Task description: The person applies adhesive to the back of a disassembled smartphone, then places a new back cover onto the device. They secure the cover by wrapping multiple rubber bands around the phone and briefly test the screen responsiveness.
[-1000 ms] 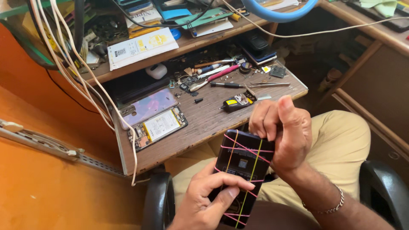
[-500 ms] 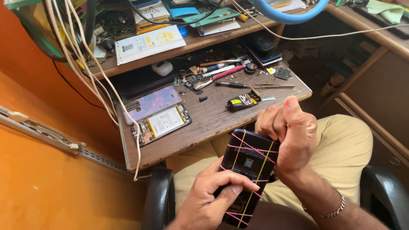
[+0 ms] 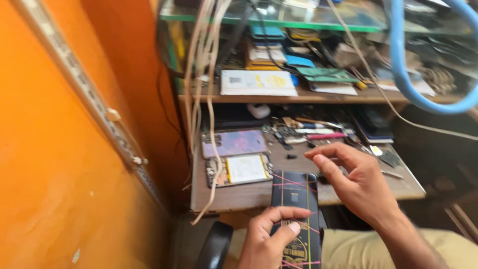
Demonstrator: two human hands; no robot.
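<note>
My left hand (image 3: 271, 237) grips a black phone (image 3: 295, 206) wrapped in pink and yellow rubber bands, with the thumb lying across its lower half. The phone stands upright above my lap, at the front edge of the wooden pull-out tray (image 3: 249, 197). Just to the phone's right hovers my right hand (image 3: 354, 182), fingers spread and slightly curled, holding nothing I can see. On the tray behind lie an opened phone with a white battery (image 3: 241, 169) and a purple phone back cover (image 3: 235, 143).
Small tools, screwdrivers and parts (image 3: 318, 134) litter the tray's back. A shelf above carries a white booklet (image 3: 257, 82) and stacked boxes. Pale cables (image 3: 204, 74) hang down at left. An orange wall (image 3: 59, 159) is close on the left; a blue ring lamp (image 3: 413, 84) curves at upper right.
My right hand has come off the phone's top edge and opened beside it. The view has swung left and up, so the phone now sits closer to the tray.
</note>
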